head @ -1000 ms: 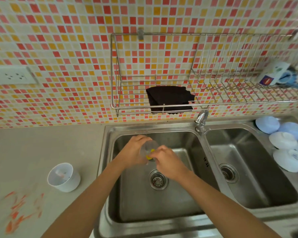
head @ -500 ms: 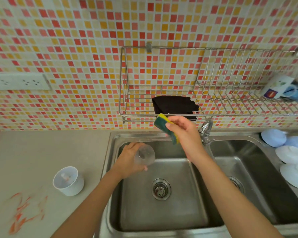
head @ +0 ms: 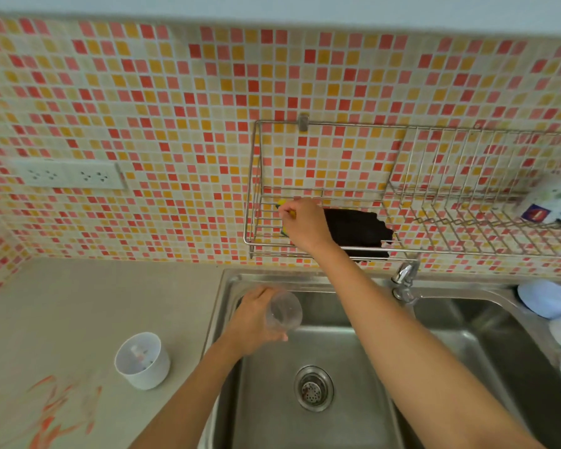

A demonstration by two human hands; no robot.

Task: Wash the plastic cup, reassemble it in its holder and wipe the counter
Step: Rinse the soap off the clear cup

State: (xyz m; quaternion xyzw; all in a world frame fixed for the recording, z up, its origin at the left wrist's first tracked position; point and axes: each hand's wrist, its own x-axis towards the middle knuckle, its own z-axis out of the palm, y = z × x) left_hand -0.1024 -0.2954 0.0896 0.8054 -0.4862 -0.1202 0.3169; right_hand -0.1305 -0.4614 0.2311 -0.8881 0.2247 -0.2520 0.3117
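My left hand (head: 252,322) holds the clear plastic cup (head: 284,311) on its side over the left sink basin (head: 344,413). My right hand (head: 305,223) reaches up into the wire rack (head: 259,241) on the tiled wall, its fingers closed on a yellow-and-green sponge (head: 283,204) that is mostly hidden behind the hand. The white cup holder (head: 142,361) stands on the counter left of the sink, with small bits inside. Orange-red smears (head: 51,413) mark the counter (head: 94,303) at the front left.
A black cloth (head: 358,231) lies in the rack right of my hand. The tap (head: 404,280) stands between the two basins. Several pale blue and white lids (head: 544,298) sit at the far right. A mug (head: 548,202) rests in the rack's right end. A wall socket (head: 68,175) is at left.
My right hand took the sponge off the cup, lifted it past the tap and carried it up into the wire rack. My left hand kept the cup over the basin.
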